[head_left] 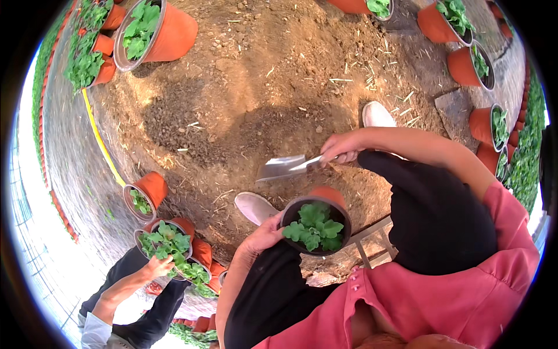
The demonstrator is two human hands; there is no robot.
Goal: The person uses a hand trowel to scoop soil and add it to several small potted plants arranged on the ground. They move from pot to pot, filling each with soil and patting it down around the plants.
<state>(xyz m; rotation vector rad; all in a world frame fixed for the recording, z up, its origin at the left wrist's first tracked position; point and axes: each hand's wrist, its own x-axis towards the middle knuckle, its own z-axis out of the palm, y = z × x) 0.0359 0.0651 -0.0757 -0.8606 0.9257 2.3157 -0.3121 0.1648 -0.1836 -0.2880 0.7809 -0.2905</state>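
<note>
My left hand (265,232) grips the rim of an orange plastic plant pot (328,195), which is tilted so its dark mouth faces me. Inside it grows a leafy green seedling (314,227). My right hand (339,149) is closed around the handle of a metal hand trowel (282,167). The trowel's blade points left, just above the brown soil (244,126) and apart from the pot. I cannot tell whether the blade carries any soil. Part of the pot's rim is hidden by my left fingers.
Potted plants stand at the upper left, including a large orange pot (174,32), and along the right, including another pot (464,66). A co-worker's hand (160,265) touches potted plants at the lower left. A yellow hose (101,138) runs along the left. My shoes (255,207) flank the soil.
</note>
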